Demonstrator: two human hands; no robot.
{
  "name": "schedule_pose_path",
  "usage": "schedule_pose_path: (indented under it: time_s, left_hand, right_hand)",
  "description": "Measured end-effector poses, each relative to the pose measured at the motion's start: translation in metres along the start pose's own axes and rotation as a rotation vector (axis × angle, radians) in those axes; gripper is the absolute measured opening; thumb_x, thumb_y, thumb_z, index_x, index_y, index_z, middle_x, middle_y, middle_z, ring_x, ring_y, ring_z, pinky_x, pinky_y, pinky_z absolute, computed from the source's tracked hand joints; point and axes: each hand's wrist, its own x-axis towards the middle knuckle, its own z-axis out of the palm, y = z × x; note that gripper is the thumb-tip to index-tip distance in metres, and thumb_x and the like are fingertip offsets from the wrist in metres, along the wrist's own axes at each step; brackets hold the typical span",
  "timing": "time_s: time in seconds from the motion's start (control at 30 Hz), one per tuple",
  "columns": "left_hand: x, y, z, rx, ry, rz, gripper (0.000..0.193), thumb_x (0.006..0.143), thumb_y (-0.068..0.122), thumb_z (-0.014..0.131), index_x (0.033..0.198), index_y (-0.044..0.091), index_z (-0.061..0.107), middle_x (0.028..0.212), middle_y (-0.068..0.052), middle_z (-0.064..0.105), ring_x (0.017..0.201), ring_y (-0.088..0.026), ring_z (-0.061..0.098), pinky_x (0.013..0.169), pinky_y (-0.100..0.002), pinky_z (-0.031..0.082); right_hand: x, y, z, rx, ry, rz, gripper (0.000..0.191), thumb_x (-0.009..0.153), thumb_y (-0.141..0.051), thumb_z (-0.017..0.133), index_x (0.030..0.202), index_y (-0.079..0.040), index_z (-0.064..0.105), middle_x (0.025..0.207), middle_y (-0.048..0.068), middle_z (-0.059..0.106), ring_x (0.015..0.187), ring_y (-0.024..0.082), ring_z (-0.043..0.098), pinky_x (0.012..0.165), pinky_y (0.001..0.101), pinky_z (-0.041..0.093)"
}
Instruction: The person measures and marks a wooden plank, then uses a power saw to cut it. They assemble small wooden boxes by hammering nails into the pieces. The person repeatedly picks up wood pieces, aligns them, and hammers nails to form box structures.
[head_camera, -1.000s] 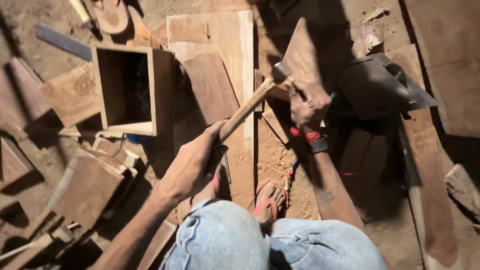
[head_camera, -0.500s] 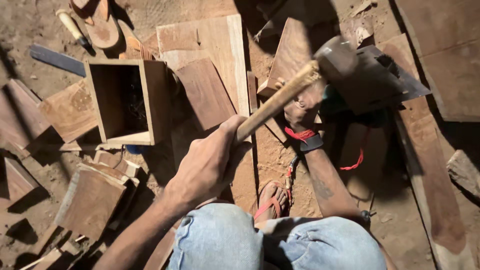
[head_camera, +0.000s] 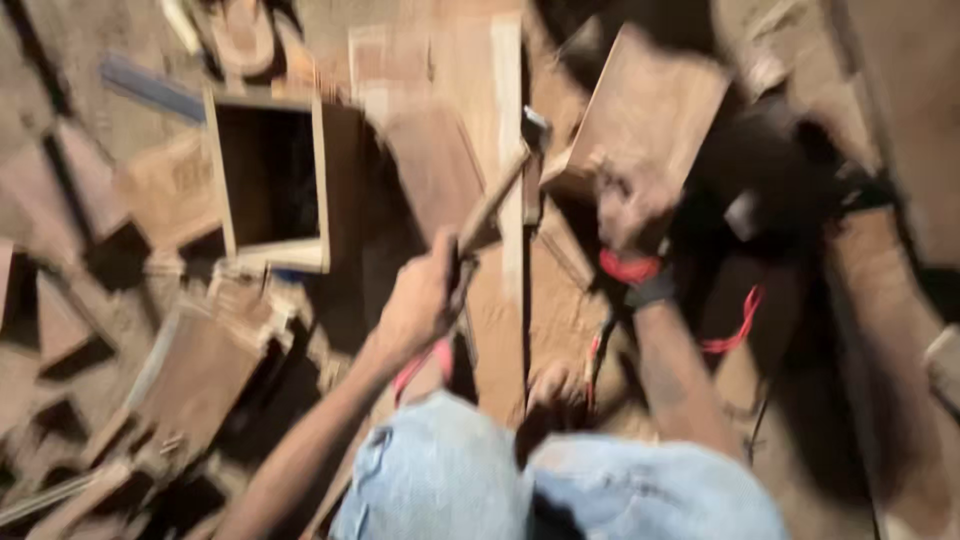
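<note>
- While the left hand (head_camera: 420, 300) clamps its fingers on the hammer (head_camera: 495, 195), its head sits at centre — just beside the right hand.
- Right hand (head_camera: 625, 205) fingers grip the wooden board (head_camera: 650, 105), tilted at far right.
- Risk: a glancing blow could hit those fingers.

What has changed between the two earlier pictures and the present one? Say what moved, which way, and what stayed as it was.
The hammer has swung down from its raised position, so its head is now low beside the near edge of the wooden board. The left hand keeps its grip on the handle; the right hand goes on steadying the board. The open wooden box and the scattered offcuts lie as before.
</note>
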Motion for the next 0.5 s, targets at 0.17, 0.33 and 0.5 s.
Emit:
schedule_pose_path:
  time_s: [0.17,0.33,0.5]
  left_hand:
    - [-0.044,-0.080,0.038,-0.124,-0.001,-0.261,0.026,0.103,0.025,0.058,0.123,0.007,0.056,0.077,-0.021,0.068,0.071,-0.038,0.068,0.063,-0.046,0.051]
    - [-0.078,-0.137,0.074,-0.469,0.028,-0.144,0.025,0.106,0.026,0.059,0.111,0.004,0.068,0.092,-0.015,0.075,0.087,-0.024,0.071,0.077,-0.042,0.054]
    - [-0.077,-0.138,0.074,-0.116,0.024,-0.370,0.042,0.102,0.044,0.058,0.106,0.004,0.068,0.085,-0.024,0.072,0.084,-0.043,0.070,0.074,-0.051,0.054]
  right_hand:
    - [-0.002,0.002,-0.003,0.067,-0.015,-0.020,0.017,0.101,-0.015,0.083,0.101,0.000,0.075,0.091,0.015,0.073,0.075,0.029,0.067,0.066,0.0389,0.051]
    - [-0.002,0.008,0.002,-0.040,-0.060,-0.111,0.013,0.108,-0.015,0.083,0.115,-0.004,0.080,0.102,0.013,0.076,0.088,0.028,0.071,0.080,0.0375,0.057]
    - [0.000,0.009,0.008,0.046,-0.096,-0.122,0.015,0.103,-0.007,0.072,0.114,0.002,0.078,0.108,0.018,0.076,0.098,0.029,0.073,0.089,0.0375,0.059]
